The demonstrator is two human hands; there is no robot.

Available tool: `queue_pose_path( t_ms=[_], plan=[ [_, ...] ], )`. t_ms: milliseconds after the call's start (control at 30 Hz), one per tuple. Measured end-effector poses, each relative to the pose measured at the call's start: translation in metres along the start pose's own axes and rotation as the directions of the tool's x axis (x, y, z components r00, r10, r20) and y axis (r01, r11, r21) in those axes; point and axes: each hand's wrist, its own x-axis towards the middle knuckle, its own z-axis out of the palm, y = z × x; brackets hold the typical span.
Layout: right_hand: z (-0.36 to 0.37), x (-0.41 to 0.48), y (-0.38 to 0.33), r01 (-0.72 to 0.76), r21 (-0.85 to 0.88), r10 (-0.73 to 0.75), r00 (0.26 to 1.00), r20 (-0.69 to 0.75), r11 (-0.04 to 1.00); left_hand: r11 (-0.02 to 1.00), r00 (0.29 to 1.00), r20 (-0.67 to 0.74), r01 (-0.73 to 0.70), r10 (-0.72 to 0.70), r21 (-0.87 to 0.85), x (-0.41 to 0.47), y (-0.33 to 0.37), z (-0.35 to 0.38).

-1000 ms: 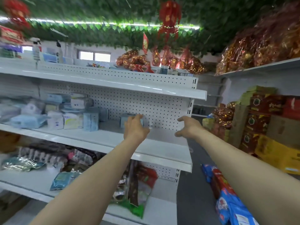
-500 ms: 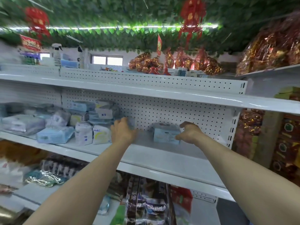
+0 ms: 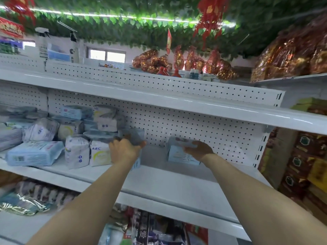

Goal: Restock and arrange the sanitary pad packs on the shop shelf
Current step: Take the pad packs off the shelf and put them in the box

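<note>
While left hand (image 3: pixel 123 151) grips blurred pad pack (image 3: pixel 131 134) at shelf (image 3: pixel 159 181) — right hand (image 3: pixel 199 150) fingers (image 3: pixel 188 149) curl over second pack (image 3: pixel 178 156).

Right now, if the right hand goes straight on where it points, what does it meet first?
The pale blue rectangular pad pack; the right hand seems to touch it. Behind that stands the white perforated metal back panel, though depth is unclear.

Left hand (image 3: pixel 124 152): grips blurred pack (image 3: pixel 132 136), right of stacked packs (image 3: pixel 76 152).
Right hand (image 3: pixel 199 150): holds blue pack (image 3: pixel 178 155) on shelf (image 3: pixel 159 179).
</note>
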Motion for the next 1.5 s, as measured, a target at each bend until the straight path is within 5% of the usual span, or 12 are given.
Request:
queue_pose_path(
  t_ms=[167,333,533,700,833,1000,1200,1500],
  plan=[
    [0.008,0.016,0.011,-0.019,-0.081,0.019,1.000,0.008,0.997,0.997,0.997,-0.061,0.046,-0.043,0.057,-0.004,0.003,0.015],
    [0.002,0.031,0.019,-0.068,0.089,0.085,0.975,-0.203,0.994,0.997,0.992,-0.102,0.071,-0.073,-0.019,-0.004,0.006,0.021],
    [0.027,0.041,0.019,-0.057,0.006,0.057,0.995,-0.086,0.998,0.998,0.986,-0.161,0.037,-0.044,-0.049,-0.002,0.004,0.026],
    [0.028,0.043,0.015,-0.218,0.043,0.222,0.950,-0.220,0.975,0.998,0.986,-0.165,0.005,-0.015,-0.057,-0.002,0.001,0.028],
    [0.017,0.039,0.020,-0.332,0.034,0.333,0.942,-0.048,0.943,0.995,0.989,-0.146,-0.023,0.009,-0.092,-0.007,-0.002,0.023],
    [0.004,0.019,0.042,-0.332,0.337,0.273,0.939,0.210,0.881,0.994,0.986,-0.164,-0.033,0.016,-0.105,-0.023,-0.002,0.017],
    [0.025,-0.007,0.070,-0.272,0.672,0.205,0.962,0.180,0.689,0.967,0.984,-0.176,-0.026,-0.020,-0.253,-0.062,0.010,0.020],
    [0.015,-0.077,0.103,-0.224,0.718,0.130,0.974,0.185,0.659,0.902,0.994,0.005,0.100,-0.108,-0.419,-0.147,0.038,0.014]
  ],
)
